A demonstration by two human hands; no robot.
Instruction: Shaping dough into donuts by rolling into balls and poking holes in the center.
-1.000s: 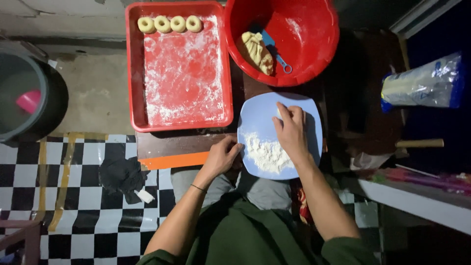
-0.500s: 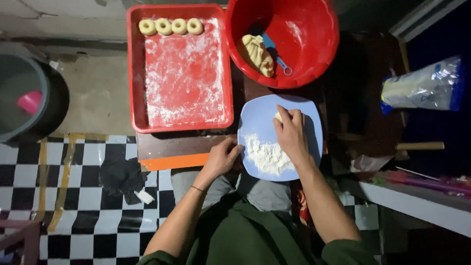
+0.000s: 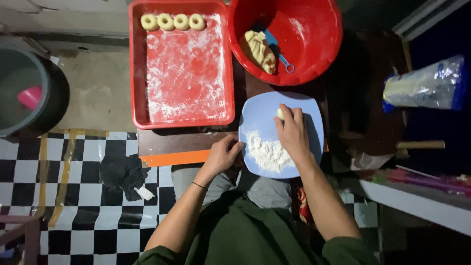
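My right hand (image 3: 293, 133) lies palm down on a pale blue plate (image 3: 260, 112), pressing a small lump of dough (image 3: 280, 113) under its fingers. A heap of white flour (image 3: 267, 153) sits on the near part of the plate. My left hand (image 3: 223, 154) grips the plate's left rim. A red floured tray (image 3: 181, 105) behind it holds several ring-shaped dough pieces (image 3: 172, 21) in a row along its far edge. A red bowl (image 3: 314, 44) at the back right contains a mass of dough (image 3: 260, 49) and a blue spoon (image 3: 277, 49).
Tray, bowl and plate rest on a low dark wooden table (image 3: 186, 142) with an orange edge. A grey bucket (image 3: 29, 93) with a pink cup stands at the left. A black cloth (image 3: 122, 174) lies on the checkered floor. A plastic bag (image 3: 424, 86) lies at the right.
My right hand has shifted slightly on the plate, rolling the dough lump under its fingers. My left hand stays on the plate's rim.
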